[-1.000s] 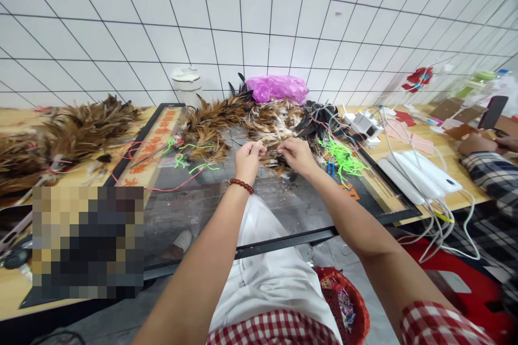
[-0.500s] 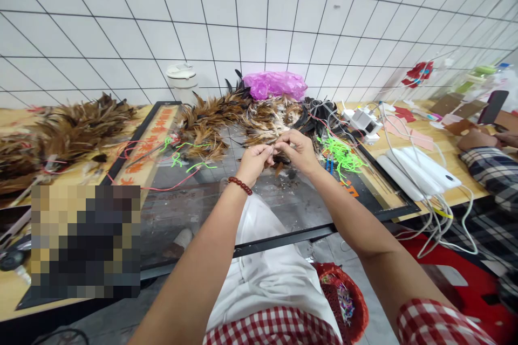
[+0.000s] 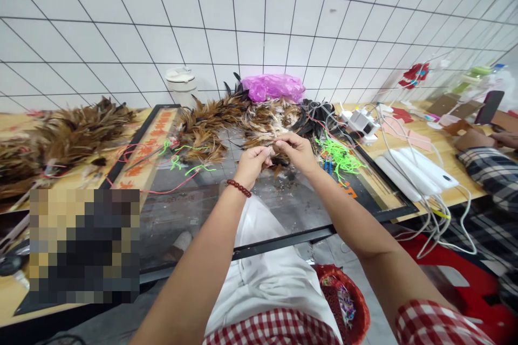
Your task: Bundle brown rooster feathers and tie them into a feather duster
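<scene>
Left hand and right hand, close together in front of the wearer: on each, thumb and forefinger narrowed to a pinch. A small pale patch shows between the fingertips; what it is, and whether either hand grips it, cannot be told at this size. Left wrist: a bracelet of dark red beads. Immediately beyond the fingers, the central feather pile, brown mixed with cream, its near edge partly hidden by the hands. Adjoining it, brown feathers to the left and black feathers to the right, the latter crossed by thin cords. Behind the pile, crumpled purple plastic; farther left, a lidded white canister. Right of the right hand, a tangle of bright green strings, with small blue items beside it. Beneath, a see-through panel in a dark frame. Left portion: loose green strands and a pink string. Outer left: a further feather heap on a wooden table. Outer right: white devices, trailing white cables, and a co-worker's checked sleeve. Below: a red bin holding coloured scraps. Background: a white tiled wall
</scene>
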`<state>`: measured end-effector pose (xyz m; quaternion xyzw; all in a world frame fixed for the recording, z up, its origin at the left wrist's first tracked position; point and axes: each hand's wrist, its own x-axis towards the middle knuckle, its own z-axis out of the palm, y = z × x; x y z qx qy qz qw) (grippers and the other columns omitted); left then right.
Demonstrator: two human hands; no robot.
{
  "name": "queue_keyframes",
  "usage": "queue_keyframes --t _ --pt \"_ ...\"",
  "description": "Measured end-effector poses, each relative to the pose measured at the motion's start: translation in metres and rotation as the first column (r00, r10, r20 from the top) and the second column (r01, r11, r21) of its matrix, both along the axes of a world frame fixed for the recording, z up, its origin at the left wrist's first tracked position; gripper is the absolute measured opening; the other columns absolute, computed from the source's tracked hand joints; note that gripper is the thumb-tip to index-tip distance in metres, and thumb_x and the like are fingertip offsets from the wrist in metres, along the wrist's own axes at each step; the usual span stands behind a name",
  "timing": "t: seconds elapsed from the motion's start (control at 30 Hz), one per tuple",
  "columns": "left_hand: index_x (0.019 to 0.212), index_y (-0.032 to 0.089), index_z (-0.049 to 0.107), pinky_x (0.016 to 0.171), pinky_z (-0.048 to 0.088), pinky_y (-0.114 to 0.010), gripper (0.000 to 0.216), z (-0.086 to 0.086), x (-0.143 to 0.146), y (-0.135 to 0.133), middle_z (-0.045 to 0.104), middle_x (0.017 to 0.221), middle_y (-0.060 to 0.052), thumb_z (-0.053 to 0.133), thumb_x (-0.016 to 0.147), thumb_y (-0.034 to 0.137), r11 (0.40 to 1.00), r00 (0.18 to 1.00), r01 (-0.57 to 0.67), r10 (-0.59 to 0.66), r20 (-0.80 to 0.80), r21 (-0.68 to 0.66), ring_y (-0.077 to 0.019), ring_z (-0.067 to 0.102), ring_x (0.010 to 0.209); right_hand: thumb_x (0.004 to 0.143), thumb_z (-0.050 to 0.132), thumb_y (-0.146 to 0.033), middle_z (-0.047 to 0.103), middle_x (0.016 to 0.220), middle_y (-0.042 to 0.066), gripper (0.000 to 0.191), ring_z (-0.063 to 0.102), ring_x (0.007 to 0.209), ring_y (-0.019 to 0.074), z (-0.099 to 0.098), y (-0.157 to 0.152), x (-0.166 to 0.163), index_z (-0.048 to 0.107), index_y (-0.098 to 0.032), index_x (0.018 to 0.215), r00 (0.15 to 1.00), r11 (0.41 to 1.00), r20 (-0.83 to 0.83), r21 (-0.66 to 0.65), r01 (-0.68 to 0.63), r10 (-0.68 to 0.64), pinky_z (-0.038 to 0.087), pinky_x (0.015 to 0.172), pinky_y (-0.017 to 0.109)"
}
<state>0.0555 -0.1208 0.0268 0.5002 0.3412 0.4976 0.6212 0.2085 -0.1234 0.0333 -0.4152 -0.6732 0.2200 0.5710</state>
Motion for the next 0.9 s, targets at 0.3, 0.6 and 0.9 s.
queue_keyframes --t 0.3,0.6,0.9 --pt "0.057 0.014 0.059 0.053 0.038 -0.022 0.027 -0.0001 0.0008 -0.0019 0.052 0.05 0.001 0.069 0.068 0.036 0.997 0.997 0.073 -0.073 -0.021 0.004 -0.0083 0.049 0.049 0.076 0.067 -0.043 0.067 0.09 0.003 0.026 0.061 0.082 0.0141 0.0032 -0.0014 0.0024 0.072 -0.024 0.093 0.971 0.967 -0.014 -0.098 -0.237 0.237 0.05 0.079 0.031" --pt "0.067 0.014 0.066 0.052 0.038 -0.022 0.027 -0.0006 0.0018 -0.0012 0.049 0.049 0.002 0.071 0.066 0.04 0.999 0.999 0.038 -0.038 -0.007 0.017 -0.0087 0.049 0.05 0.075 0.067 -0.046 0.066 0.075 0.001 0.03 0.06 0.07 0.0126 -0.0006 -0.0001 0.0003 0.07 -0.019 0.089 0.969 0.962 -0.163 -0.169 -0.213 0.185 0.05 0.072 0.029" --pt "0.056 0.015 0.058 0.054 0.039 -0.022 0.031 0.0016 0.0023 -0.0027 0.053 0.051 0.0 0.07 0.066 0.041 0.999 0.999 0.007 -0.005 -0.034 0.041 -0.0086 0.049 0.051 0.065 0.076 -0.041 0.066 0.071 0.0 0.029 0.06 0.064 0.0113 0.0018 -0.0034 -0.0043 0.066 -0.017 0.079 0.946 0.94 -0.26 -0.229 -0.254 0.192 0.053 0.067 0.028"
